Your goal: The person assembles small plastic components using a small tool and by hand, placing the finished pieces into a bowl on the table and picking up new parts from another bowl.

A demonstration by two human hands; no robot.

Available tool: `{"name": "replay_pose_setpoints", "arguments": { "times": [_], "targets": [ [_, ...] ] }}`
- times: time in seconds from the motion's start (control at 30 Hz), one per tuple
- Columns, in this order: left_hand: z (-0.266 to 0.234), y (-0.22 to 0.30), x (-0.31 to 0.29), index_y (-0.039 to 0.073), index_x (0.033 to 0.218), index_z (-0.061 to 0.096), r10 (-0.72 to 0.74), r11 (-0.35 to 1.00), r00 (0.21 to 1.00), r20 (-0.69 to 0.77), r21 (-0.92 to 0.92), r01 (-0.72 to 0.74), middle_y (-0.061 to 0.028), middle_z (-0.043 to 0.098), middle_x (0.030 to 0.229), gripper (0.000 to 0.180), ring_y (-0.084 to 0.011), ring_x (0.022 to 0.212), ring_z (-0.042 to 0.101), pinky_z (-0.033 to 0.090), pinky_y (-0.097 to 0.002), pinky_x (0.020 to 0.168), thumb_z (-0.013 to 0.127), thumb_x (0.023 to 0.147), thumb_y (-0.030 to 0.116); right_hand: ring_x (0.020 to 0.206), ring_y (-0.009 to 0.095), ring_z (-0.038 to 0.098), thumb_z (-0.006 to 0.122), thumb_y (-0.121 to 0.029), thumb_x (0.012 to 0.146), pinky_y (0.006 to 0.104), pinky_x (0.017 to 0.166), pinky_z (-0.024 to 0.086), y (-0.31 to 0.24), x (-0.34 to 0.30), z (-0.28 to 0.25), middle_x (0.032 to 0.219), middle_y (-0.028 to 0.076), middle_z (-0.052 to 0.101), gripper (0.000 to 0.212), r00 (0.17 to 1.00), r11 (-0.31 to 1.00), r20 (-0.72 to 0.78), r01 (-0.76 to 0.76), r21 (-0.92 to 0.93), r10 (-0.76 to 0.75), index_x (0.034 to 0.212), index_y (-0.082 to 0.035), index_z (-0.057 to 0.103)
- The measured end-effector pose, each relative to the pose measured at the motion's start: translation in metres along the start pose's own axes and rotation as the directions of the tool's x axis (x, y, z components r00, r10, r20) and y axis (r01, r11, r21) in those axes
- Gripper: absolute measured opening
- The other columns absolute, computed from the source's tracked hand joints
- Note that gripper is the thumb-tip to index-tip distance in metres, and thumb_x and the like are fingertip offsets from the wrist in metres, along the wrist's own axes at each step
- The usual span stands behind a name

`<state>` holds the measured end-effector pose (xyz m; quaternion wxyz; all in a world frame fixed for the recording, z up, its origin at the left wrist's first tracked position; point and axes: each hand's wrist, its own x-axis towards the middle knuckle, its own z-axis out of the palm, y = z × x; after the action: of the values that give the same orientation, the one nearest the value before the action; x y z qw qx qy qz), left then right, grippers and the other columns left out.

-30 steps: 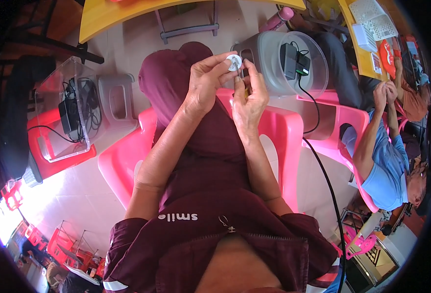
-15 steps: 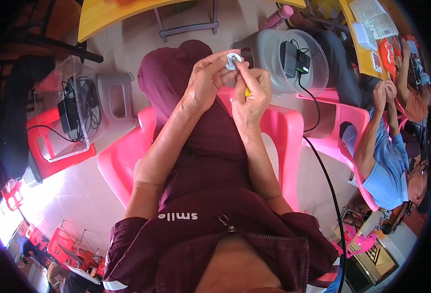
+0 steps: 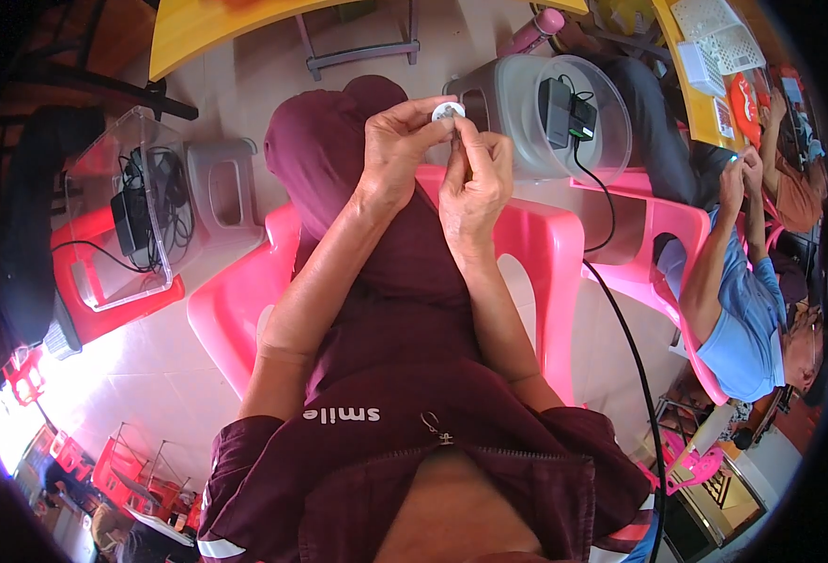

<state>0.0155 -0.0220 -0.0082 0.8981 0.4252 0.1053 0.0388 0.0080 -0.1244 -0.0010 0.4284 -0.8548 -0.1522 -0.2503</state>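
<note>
Above my lap, my left hand (image 3: 391,155) pinches a small round white disc (image 3: 448,108) between thumb and fingers. A greyish piece shows in the middle of the disc, too small to name. Close against the disc's near side, my right hand (image 3: 477,192) has its thumb and forefinger pressed together and the other fingers curled in. What the right fingers hold, if anything, is hidden by the hand.
Right of my knees, a clear round tub (image 3: 611,122) holds black adapters and a cable. At left, a clear box (image 3: 104,291) with cables sits on a red stool (image 3: 76,324). A yellow table (image 3: 245,38) stands ahead. A person in blue (image 3: 738,319) sits at right.
My right hand has turned and its fingers have closed nearer the disc. A yellow bit seen in its palm before is now out of sight. The disc is tilted more.
</note>
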Motion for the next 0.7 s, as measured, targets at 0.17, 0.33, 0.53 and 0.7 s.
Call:
{"name": "replay_pose_setpoints", "arguments": {
  "times": [0.17, 0.33, 0.53, 0.7],
  "targets": [
    [0.0017, 0.0015, -0.0023, -0.004, 0.106, 0.064, 0.007, 1.0, 1.0, -0.023, 0.024, -0.007, -0.009, 0.068, 0.094, 0.025, -0.011, 0.081, 0.063, 0.053, -0.0239, 0.075, 0.063, 0.081, -0.004, 0.065, 0.022, 0.052, 0.06, 0.012, 0.075, 0.034, 0.056, 0.046, -0.0057, 0.0026, -0.0022, 0.08, 0.01, 0.046, 0.043, 1.0, 1.0, 0.003, -0.025, 0.006, 0.025, 0.113, -0.008, 0.061],
    [0.0017, 0.0027, -0.0029, -0.003, 0.107, 0.064, -0.006, 1.0, 0.999, -0.046, -0.006, 0.006, -0.0088, 0.068, 0.094, 0.026, -0.0109, 0.082, 0.063, 0.053, -0.0239, 0.076, 0.064, 0.082, -0.002, 0.065, 0.022, 0.052, 0.061, 0.011, 0.075, 0.0327, 0.056, 0.045, 0.0, 0.0013, -0.0021, 0.078, 0.009, 0.046, 0.041, 1.0, 1.0, 0.001, 0.002, 0.031, -0.002, 0.112, -0.007, 0.062],
    [0.0005, 0.0015, -0.0013, -0.002, 0.108, 0.063, -0.007, 0.999, 1.0, -0.028, -0.04, 0.006, -0.0082, 0.067, 0.094, 0.026, -0.0111, 0.083, 0.063, 0.054, -0.0238, 0.076, 0.064, 0.082, -0.001, 0.065, 0.022, 0.053, 0.061, 0.012, 0.074, 0.032, 0.056, 0.046, -0.002, 0.0006, -0.0005, 0.079, 0.009, 0.047, 0.039, 1.0, 0.999, -0.006, 0.0, 0.043, 0.0, 0.108, -0.007, 0.064],
    [0.0014, 0.0026, -0.0021, -0.003, 0.108, 0.063, 0.0, 1.0, 1.0, -0.03, -0.011, 0.0, -0.0088, 0.067, 0.094, 0.025, -0.0119, 0.084, 0.063, 0.054, -0.0247, 0.077, 0.064, 0.083, -0.001, 0.065, 0.022, 0.054, 0.062, 0.012, 0.073, 0.0326, 0.056, 0.047, -0.0009, 0.0005, -0.0022, 0.08, 0.009, 0.047, 0.04, 1.0, 0.999, 0.004, -0.013, 0.041, 0.013, 0.107, -0.008, 0.064]
  ]
}}
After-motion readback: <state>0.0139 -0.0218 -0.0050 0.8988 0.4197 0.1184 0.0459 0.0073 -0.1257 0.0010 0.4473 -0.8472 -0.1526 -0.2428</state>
